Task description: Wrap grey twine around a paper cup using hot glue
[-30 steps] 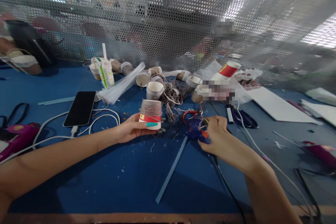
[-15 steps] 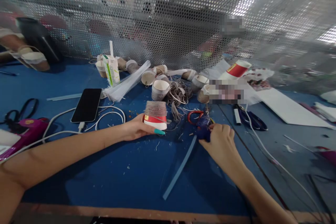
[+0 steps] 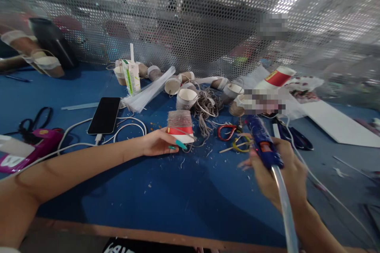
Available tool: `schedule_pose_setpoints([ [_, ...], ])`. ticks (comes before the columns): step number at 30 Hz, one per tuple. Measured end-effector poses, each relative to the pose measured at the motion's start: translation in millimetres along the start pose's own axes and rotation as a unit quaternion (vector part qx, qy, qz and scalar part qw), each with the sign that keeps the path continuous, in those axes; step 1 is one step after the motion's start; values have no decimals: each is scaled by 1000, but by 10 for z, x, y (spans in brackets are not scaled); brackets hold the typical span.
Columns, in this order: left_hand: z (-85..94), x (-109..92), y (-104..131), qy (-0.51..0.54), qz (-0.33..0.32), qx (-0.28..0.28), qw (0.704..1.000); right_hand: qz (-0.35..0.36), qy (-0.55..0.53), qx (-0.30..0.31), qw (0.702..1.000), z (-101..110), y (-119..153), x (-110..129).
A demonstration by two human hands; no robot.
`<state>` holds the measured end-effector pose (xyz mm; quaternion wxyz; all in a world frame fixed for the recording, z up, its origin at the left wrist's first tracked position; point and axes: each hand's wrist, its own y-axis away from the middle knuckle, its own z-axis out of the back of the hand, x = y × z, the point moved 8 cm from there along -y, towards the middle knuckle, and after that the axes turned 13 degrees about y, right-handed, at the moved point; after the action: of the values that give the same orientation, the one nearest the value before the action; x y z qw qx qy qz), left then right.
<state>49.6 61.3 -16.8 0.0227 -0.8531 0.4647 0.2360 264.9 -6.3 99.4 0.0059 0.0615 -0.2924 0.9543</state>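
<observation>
An upside-down paper cup (image 3: 180,130), red and white at its wide end and wrapped in grey-brown cord above, is held by my left hand (image 3: 162,142) near the middle of the blue table (image 3: 133,193). My right hand (image 3: 277,170) grips a dark blue glue gun (image 3: 263,142) on the right, with a long clear glue stick (image 3: 283,201) sticking out of its rear. Between the hands lie red-handled scissors (image 3: 226,132) and a yellow ring-shaped handle (image 3: 241,142). A tangle of cord (image 3: 208,104) rests behind the cup.
Cord-wrapped cups (image 3: 186,98) and clear sticks (image 3: 151,91) lie along the perforated metal screen (image 3: 190,27). A phone (image 3: 104,115) with a white cable and a magenta glue gun (image 3: 44,146) are at left. At right are dark-handled scissors (image 3: 298,138) and a white board (image 3: 338,122).
My right hand has lifted the blue glue gun off the table and moved it right, uncovering the yellow handle. My left hand still holds the cup; the view has shifted slightly.
</observation>
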Motion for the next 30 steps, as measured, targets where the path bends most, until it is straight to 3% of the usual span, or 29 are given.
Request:
schedule_pose_setpoints([
  [2, 32, -2, 3, -2, 1, -9, 1000, -26, -101, -5, 995, 11, 14, 92],
  [5, 99, -17, -4, -10, -17, -38, 999, -34, -225, 34, 973, -50, 1, 285],
  [11, 98, -46, -36, 2, -59, -43, 997, 31, -207, -10, 978, -5, 9, 517],
  [17, 53, -88, -52, -8, -92, -54, 994, 69, -273, 16, 959, -207, 221, 519],
  [22, 16, -64, -56, -68, -98, -51, 992, 98, -221, 0, 970, -171, 277, 639],
  [30, -20, -70, -63, -95, -107, -34, 989, 122, -222, 34, 967, -218, 218, 724],
])
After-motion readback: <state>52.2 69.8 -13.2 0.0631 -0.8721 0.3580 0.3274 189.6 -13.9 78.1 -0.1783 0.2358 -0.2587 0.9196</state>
